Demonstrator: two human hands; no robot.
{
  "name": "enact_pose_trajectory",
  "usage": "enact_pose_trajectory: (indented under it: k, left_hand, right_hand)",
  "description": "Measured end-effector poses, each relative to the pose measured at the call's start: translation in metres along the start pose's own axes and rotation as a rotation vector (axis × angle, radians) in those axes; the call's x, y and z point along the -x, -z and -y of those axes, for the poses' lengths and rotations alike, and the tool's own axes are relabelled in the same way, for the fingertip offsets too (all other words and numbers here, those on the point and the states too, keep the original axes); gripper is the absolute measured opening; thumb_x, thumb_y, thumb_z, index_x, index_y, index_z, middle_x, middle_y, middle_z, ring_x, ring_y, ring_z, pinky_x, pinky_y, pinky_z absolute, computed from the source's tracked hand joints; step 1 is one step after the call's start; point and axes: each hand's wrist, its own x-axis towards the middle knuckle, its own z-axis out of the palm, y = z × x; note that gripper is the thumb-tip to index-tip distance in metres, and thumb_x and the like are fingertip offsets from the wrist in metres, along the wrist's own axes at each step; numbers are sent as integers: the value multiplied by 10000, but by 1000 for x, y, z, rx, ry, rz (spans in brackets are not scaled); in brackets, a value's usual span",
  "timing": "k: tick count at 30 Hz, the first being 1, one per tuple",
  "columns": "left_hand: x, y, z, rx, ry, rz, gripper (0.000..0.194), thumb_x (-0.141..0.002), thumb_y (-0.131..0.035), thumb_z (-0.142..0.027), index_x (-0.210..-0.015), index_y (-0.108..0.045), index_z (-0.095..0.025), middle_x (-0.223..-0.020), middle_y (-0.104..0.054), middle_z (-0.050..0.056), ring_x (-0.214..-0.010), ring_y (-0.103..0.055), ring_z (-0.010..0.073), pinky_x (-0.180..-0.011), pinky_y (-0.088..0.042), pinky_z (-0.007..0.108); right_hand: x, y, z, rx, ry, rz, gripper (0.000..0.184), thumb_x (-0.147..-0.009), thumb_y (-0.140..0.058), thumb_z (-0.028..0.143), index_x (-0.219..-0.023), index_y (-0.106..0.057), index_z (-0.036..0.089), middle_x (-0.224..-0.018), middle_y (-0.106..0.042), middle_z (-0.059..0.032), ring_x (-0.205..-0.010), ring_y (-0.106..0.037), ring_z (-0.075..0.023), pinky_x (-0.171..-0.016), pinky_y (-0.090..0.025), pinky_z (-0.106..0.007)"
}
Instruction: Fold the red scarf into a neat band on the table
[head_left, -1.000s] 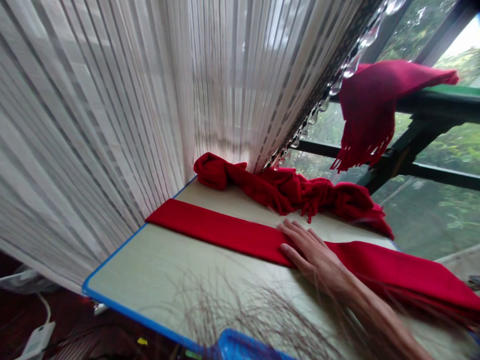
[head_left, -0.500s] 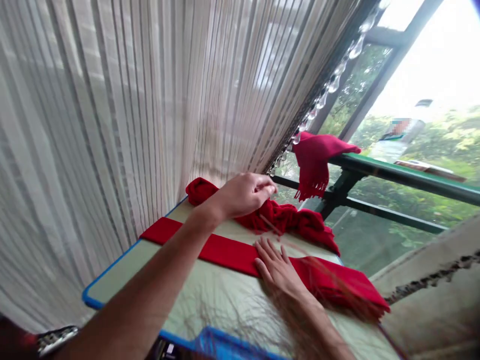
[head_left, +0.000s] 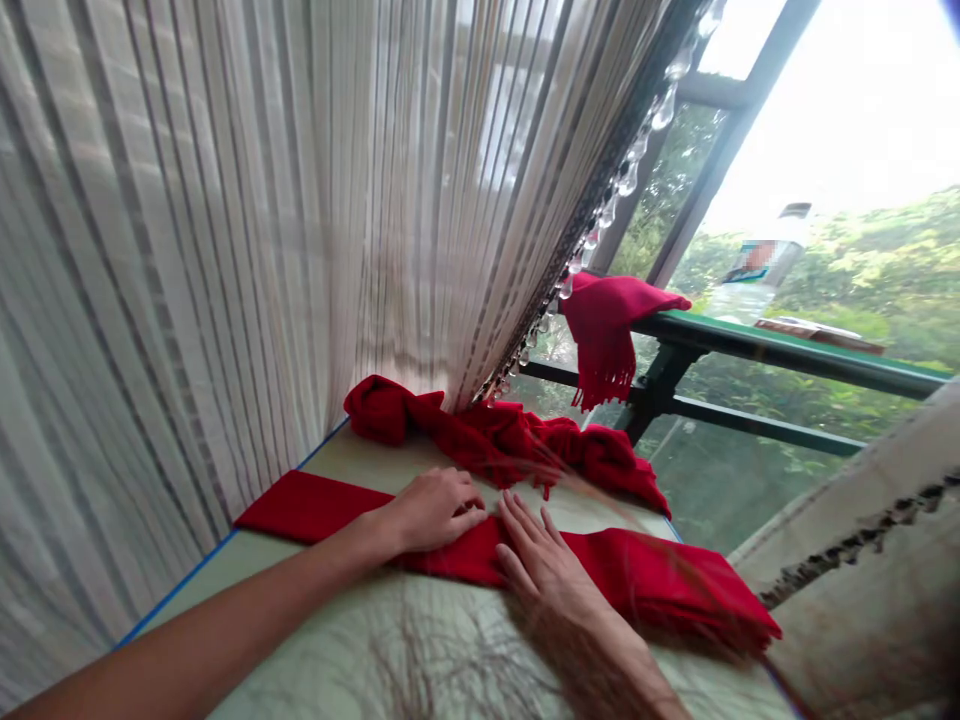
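Note:
A long folded red scarf [head_left: 300, 505] lies as a flat band across a pale table [head_left: 450, 650] with a blue edge. My right hand [head_left: 544, 565] rests flat on its middle, fingers stretched out. My left hand [head_left: 435, 508] sits just left of it on the same band, fingers curled down onto the cloth. Behind both hands a crumpled red scarf [head_left: 510, 440] is heaped along the table's far edge.
A striped sheer curtain [head_left: 262, 220] with a beaded hem hangs at the left and behind the table. Another fringed red scarf [head_left: 607, 325] is draped over a green window rail [head_left: 787, 350]. A second curtain [head_left: 862, 570] hangs at the lower right.
My left hand has come down from the crumpled scarf at the back onto the folded band beside my right hand. The view has shifted a little.

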Motion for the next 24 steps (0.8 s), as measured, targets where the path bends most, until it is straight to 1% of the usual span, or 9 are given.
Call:
enact_pose_trajectory:
  k: [2,5,8,12,15,17,20,22,24]
  left_hand:
    - [0,-8,0,16,14,-12,218,-934,-616,-383,-1040,-745,-242,-1003,-677,47,-932,-627,226,-833,-455,336]
    - [6,-14,2,-5,29,-31,201,-923,-640,-380,-1042,-745,-256,-996,-670,47,-943,-621,232,-855,-461,362]
    - [11,-17,0,-57,19,-43,217,-926,-628,-361,-1076,-731,-243,-1034,-683,78,-984,-618,266,-880,-472,415]
    - [11,-22,-7,-101,47,-3,258,-954,-552,-370,-1098,-711,-227,-1077,-693,114,-1018,-613,305,-890,-487,480]
    - [11,-21,-7,-87,66,34,303,-964,-515,-386,-1160,-688,-234,-1154,-687,123,-1087,-608,315,-936,-488,491]
    - [16,-9,-2,-39,37,82,352,-948,-539,-399,-1250,-648,-253,-1258,-656,130,-1167,-593,326,-978,-478,499]
    - [40,27,15,76,17,129,378,-919,-601,-377,-1272,-642,-251,-1308,-642,121,-1220,-583,323,-1038,-451,487]
    - [74,54,30,164,63,42,298,-936,-577,-327,-1180,-693,-202,-1199,-697,112,-1153,-624,281,-1034,-458,413]
    - [118,72,47,261,193,-183,270,-981,-492,-306,-1109,-707,-204,-1127,-716,70,-1103,-634,224,-1032,-444,352]
  right_hand:
    - [1,-5,-4,-2,-7,18,667,-1002,-302,539,-1577,-231,208,-1621,-201,-78,-1498,-152,-261,-1224,-155,-532]
    - [3,-13,-9,-1,-29,9,633,-995,-328,538,-1568,-241,283,-1606,-237,-41,-1487,-180,-272,-1220,-186,-552]
    - [4,-22,-14,20,-52,-24,624,-992,-314,532,-1558,-134,342,-1601,-244,-12,-1473,-203,-281,-1220,-176,-573]
    - [-2,-40,-20,-4,18,-42,694,-953,-379,531,-1496,43,433,-1611,-140,80,-1471,-176,-279,-1226,-203,-563]
    - [-7,-60,-27,-6,19,-24,722,-919,-411,554,-1454,71,489,-1591,-152,146,-1461,-199,-277,-1227,-213,-556]
    - [-10,-72,-35,11,5,-4,723,-897,-426,574,-1438,48,511,-1577,-182,165,-1455,-219,-283,-1228,-198,-547]
    - [-14,-81,-50,-7,-12,34,723,-874,-439,596,-1418,33,540,-1562,-208,188,-1451,-233,-278,-1221,-202,-540]
    - [-15,-81,-57,-45,2,46,713,-868,-449,608,-1414,8,564,-1555,-231,199,-1446,-249,-284,-1210,-217,-542]
    - [-15,-80,-62,-77,16,25,708,-863,-456,615,-1412,-10,587,-1548,-262,203,-1436,-282,-296,-1200,-238,-545]
